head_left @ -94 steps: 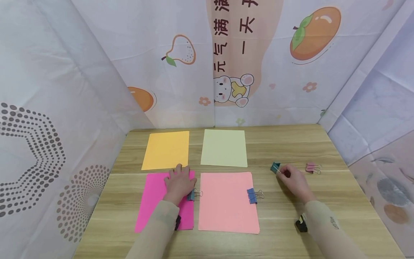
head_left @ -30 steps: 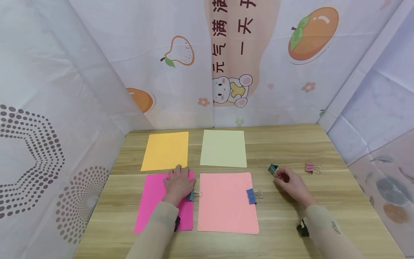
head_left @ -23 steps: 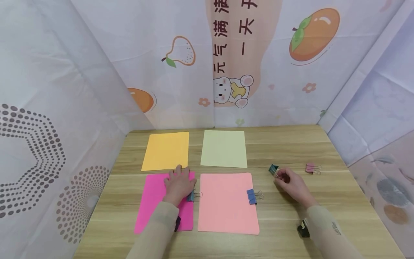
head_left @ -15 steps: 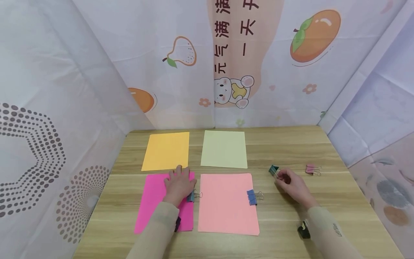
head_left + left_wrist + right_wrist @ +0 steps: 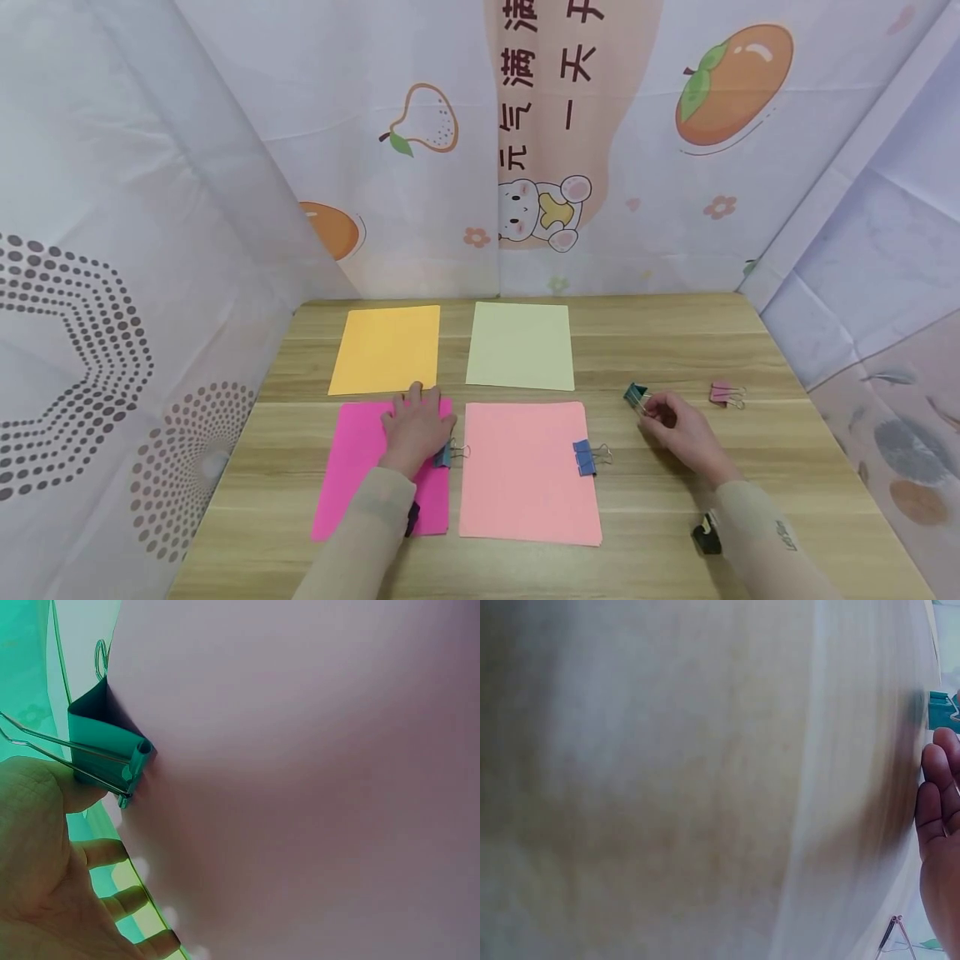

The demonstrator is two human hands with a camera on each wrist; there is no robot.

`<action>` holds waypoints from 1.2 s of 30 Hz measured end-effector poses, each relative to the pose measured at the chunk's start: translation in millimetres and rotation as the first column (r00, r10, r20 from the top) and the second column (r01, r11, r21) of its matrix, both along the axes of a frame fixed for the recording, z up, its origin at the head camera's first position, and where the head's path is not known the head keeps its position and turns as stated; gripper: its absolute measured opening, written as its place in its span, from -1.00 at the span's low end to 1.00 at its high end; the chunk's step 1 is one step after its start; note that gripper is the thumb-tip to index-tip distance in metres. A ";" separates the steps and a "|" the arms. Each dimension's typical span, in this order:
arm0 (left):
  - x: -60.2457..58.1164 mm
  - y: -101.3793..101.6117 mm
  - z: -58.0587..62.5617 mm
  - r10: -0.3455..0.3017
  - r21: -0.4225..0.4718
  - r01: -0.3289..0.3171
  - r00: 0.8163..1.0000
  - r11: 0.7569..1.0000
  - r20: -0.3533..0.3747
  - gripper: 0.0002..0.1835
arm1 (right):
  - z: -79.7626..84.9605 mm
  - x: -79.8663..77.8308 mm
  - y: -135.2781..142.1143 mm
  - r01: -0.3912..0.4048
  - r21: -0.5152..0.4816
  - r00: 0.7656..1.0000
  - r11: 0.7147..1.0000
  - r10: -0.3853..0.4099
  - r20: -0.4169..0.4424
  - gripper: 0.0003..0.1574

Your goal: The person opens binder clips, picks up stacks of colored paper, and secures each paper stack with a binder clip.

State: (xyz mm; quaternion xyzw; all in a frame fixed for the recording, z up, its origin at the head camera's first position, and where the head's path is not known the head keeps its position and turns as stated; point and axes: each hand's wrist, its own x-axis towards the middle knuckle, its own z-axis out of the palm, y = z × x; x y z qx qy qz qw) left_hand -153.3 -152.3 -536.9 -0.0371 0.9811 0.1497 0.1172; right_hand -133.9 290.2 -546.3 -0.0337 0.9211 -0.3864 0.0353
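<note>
On the magenta paper (image 5: 352, 467), my left hand (image 5: 415, 435) rests with its fingers spread across the upper part. A teal binder clip (image 5: 109, 742) is clamped on that sheet's right edge, right beside the left thumb. My right hand (image 5: 678, 429) pinches the wire handle of another teal binder clip (image 5: 637, 394) between thumb and curled forefinger, close over the wooden table. In the right wrist view this clip (image 5: 943, 712) shows only partly, past the fingertips. To the right of the right hand lies a pink binder clip (image 5: 721, 393).
A salmon-pink sheet (image 5: 525, 475) with a blue binder clip (image 5: 584, 457) on its right edge lies mid-table (image 5: 637, 533). Behind are a yellow-orange sheet (image 5: 386, 350) and a pale green sheet (image 5: 520, 346). Printed curtains (image 5: 337, 67) enclose the table's back and sides.
Since the oldest frame, the teal clip at the right hand has turned and shifted slightly, and the right hand has dropped a little toward the near side. The left hand stays in place.
</note>
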 end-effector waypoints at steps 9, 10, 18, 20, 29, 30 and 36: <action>4.0 2.7 8.9 -0.011 -0.017 0.011 1.000 1.000 -0.001 -0.28 | -2.7 0.7 0.8 0.005 0.000 1.000 1.000 -0.005 -0.024 -0.69; 3.9 2.7 8.5 -0.011 -0.018 0.011 1.000 1.000 -0.002 -0.29 | -3.3 0.7 1.2 0.004 0.003 1.000 1.000 -0.004 -0.028 -0.68; 1.9 1.8 7.2 -0.008 -0.016 0.008 1.000 1.000 0.005 -0.28 | -5.0 1.5 3.4 0.001 0.001 0.999 1.000 -0.001 -0.039 -0.65; 2.0 1.9 7.7 -0.008 -0.019 0.008 1.000 1.000 0.003 -0.28 | -5.0 2.0 3.9 -0.002 -0.002 0.999 1.000 0.002 -0.040 -0.64; 3.8 2.6 8.5 -0.013 -0.029 0.013 1.000 0.999 0.004 -0.28 | -4.3 5.4 5.9 -0.009 -0.010 0.998 1.000 0.009 -0.061 -0.64; 4.0 2.4 8.4 -0.013 -0.029 0.013 1.000 0.999 0.004 -0.28 | -4.3 5.6 6.1 -0.010 -0.010 0.998 1.000 0.009 -0.060 -0.63; 3.9 2.8 8.5 -0.015 -0.027 0.015 1.000 1.000 0.009 -0.28 | -4.0 7.8 6.7 -0.009 -0.019 0.998 1.000 0.008 -0.058 -0.62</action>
